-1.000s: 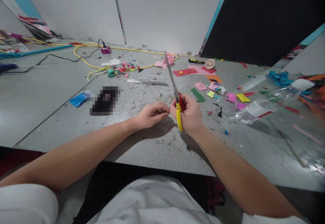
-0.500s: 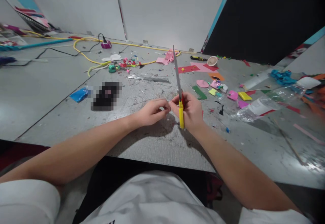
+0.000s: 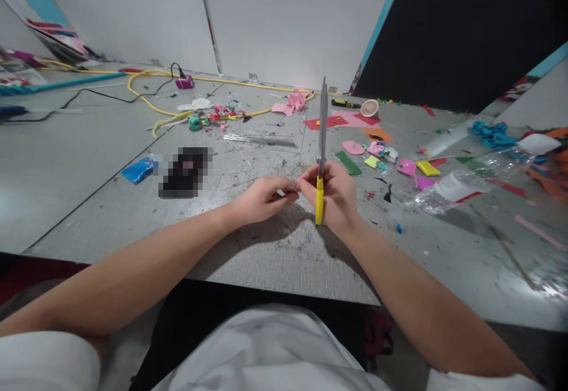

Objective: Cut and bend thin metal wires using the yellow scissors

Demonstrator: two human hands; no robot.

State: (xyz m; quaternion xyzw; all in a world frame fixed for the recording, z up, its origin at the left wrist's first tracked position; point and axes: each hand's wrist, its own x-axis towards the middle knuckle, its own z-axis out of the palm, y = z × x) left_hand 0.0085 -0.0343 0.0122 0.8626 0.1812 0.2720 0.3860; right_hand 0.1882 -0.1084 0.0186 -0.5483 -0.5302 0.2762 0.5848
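Observation:
Yellow-handled scissors hang from my right hand, their blades pointing away from me over the table. The thumb and forefinger of that hand are also pinched together, meeting the fingertips of my left hand. My left hand is closed in a pinch too; whatever lies between its fingertips is too small to make out. Both hands are just above the grey table. Beyond them lies a bundle of thin silvery wires.
A blue packet and a blurred-out dark object lie to the left. Clear plastic bottles, paper scraps and a box cutter are on the right. A yellow cable loops along the back near a purple plug adapter.
The scissors have turned in my right hand, so the blade tips have swung to the right. Both hands stay fingertip to fingertip at nearly the same spot.

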